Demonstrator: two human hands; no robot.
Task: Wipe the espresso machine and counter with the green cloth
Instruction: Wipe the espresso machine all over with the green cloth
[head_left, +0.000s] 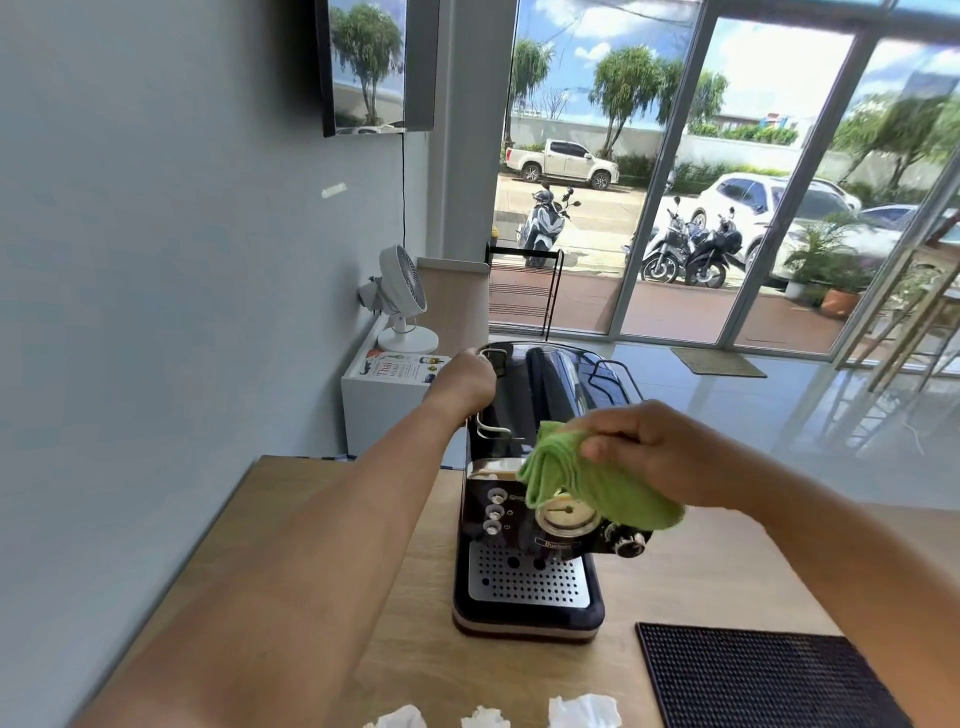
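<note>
One machine (530, 519), one cloth (597, 480), three paper wads (584, 712). Left hand (462, 382) curled on machine's rear top; right hand (660, 447) pinches cloth over its front.

Bright daylight is pouring through the glass doors (727, 182) ahead of me, glaring off the floor tiles (727, 410). My wide lens is bending the edges (the door frames are leaning), and my right hand (649, 447) is blurring slightly.

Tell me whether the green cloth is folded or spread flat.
Bunched, not spread: the green cloth hangs in folds from the right hand, over the espresso machine.
</note>
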